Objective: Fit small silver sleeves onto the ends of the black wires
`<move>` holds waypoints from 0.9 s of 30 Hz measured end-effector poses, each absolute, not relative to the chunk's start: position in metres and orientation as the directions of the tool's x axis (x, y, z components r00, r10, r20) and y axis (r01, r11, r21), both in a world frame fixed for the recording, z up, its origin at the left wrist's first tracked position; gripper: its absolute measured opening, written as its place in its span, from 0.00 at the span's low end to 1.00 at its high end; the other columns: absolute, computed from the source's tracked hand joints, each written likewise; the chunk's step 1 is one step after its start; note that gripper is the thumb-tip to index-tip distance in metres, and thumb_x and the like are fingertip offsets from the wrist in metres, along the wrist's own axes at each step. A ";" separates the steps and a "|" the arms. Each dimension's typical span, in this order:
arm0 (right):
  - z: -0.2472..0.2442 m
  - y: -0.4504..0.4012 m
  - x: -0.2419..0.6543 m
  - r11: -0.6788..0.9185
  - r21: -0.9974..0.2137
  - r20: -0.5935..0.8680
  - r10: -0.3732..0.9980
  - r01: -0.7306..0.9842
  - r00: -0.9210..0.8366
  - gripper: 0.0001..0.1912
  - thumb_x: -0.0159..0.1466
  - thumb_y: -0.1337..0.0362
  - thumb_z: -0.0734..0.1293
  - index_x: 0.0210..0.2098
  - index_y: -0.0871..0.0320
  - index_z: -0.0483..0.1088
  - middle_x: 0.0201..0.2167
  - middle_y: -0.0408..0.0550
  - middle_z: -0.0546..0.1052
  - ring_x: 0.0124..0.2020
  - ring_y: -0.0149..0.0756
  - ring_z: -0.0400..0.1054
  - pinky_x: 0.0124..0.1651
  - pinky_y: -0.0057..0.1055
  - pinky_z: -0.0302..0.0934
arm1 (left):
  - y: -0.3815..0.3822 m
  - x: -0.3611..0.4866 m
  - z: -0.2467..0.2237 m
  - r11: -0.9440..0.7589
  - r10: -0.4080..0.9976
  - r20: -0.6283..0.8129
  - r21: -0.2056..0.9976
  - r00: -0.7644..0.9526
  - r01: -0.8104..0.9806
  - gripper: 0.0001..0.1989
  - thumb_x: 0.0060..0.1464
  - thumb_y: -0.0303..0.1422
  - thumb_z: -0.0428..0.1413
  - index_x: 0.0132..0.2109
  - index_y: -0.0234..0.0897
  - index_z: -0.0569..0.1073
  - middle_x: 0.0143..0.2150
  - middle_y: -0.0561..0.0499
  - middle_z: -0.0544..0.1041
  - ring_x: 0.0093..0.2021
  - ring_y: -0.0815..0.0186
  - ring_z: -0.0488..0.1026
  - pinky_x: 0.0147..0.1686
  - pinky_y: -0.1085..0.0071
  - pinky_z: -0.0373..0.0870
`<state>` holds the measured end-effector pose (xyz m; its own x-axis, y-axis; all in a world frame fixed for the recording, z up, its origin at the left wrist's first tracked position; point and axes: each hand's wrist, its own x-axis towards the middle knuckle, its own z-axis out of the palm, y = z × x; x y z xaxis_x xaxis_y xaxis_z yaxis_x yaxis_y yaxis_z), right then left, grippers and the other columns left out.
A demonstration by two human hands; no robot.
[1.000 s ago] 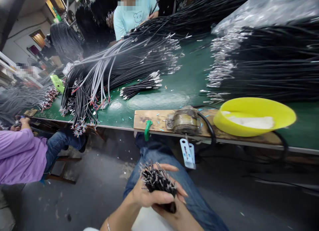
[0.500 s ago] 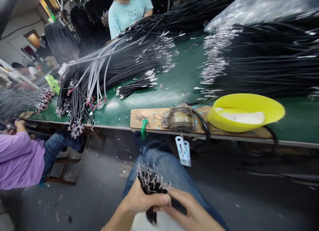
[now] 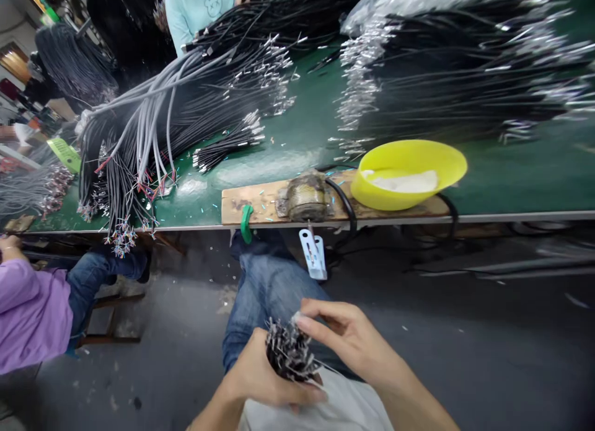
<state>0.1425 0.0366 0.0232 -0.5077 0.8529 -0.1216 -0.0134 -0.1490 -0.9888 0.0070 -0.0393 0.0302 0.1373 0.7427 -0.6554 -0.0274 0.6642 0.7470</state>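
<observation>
My left hand (image 3: pixel 260 378) is wrapped round a bundle of short black cables (image 3: pixel 290 350), held over my lap with the silvery wire ends facing up. Beside it, at the bundle's upper right edge, my right hand (image 3: pixel 346 335) has thumb and forefinger pinched on a pale wire end. Most of the cables' length is hidden by my left hand. Beyond my knees, a small motor-like device (image 3: pixel 307 197) is mounted on a wooden board (image 3: pixel 235 201). Light blue plastic pieces (image 3: pixel 313 253) hang from its shaft, over the table's edge.
A yellow bowl (image 3: pixel 409 152) with white material stands on the board's right part, near a green clip (image 3: pixel 246 223). Black cable piles (image 3: pixel 455 77) and grey cables (image 3: pixel 151 118) cover much of the green table (image 3: pixel 307 124). A person in purple (image 3: pixel 35 313) sits left; another in light blue (image 3: pixel 199 9) is across.
My right hand has moved up from the bundle's lower side to the wire ends at its top. The bundle's ends now tilt more towards me. The view has shifted right and down.
</observation>
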 end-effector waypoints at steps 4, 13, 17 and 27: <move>0.014 0.031 0.140 -0.235 -0.968 -0.169 0.874 -0.091 -0.456 0.24 0.53 0.45 0.64 0.14 0.57 0.62 0.12 0.40 0.62 0.17 0.30 0.57 0.22 0.28 0.55 | -0.038 0.006 0.033 0.572 0.820 -0.570 0.818 0.040 -0.056 0.17 0.24 0.33 0.68 0.27 0.35 0.73 0.24 0.53 0.74 0.21 0.70 0.68 0.23 0.74 0.67; 0.023 0.022 0.139 -0.126 -0.978 -0.091 0.974 -0.165 -0.207 0.22 0.57 0.47 0.63 0.17 0.57 0.62 0.16 0.40 0.59 0.19 0.30 0.55 0.22 0.27 0.53 | -0.027 0.011 0.027 0.205 0.924 -0.212 0.977 -0.319 -0.057 0.16 0.38 0.44 0.62 0.24 0.35 0.71 0.14 0.56 0.67 0.12 0.75 0.60 0.12 0.77 0.59; 0.021 0.023 0.140 -0.116 -0.988 -0.096 0.980 -0.104 -0.175 0.20 0.57 0.48 0.63 0.21 0.57 0.66 0.18 0.42 0.63 0.19 0.30 0.59 0.22 0.26 0.57 | -0.027 0.012 0.033 0.215 0.945 -0.205 0.977 -0.254 0.009 0.10 0.38 0.36 0.63 0.25 0.35 0.72 0.16 0.57 0.66 0.14 0.75 0.60 0.16 0.77 0.62; 0.021 0.031 0.141 -0.090 -0.993 -0.068 0.967 -0.081 -0.245 0.20 0.55 0.48 0.64 0.20 0.58 0.67 0.16 0.43 0.66 0.18 0.31 0.62 0.21 0.25 0.60 | -0.032 0.022 0.026 0.315 0.878 -0.310 0.948 -0.363 -0.048 0.18 0.27 0.34 0.67 0.29 0.37 0.70 0.23 0.54 0.72 0.22 0.69 0.66 0.25 0.72 0.69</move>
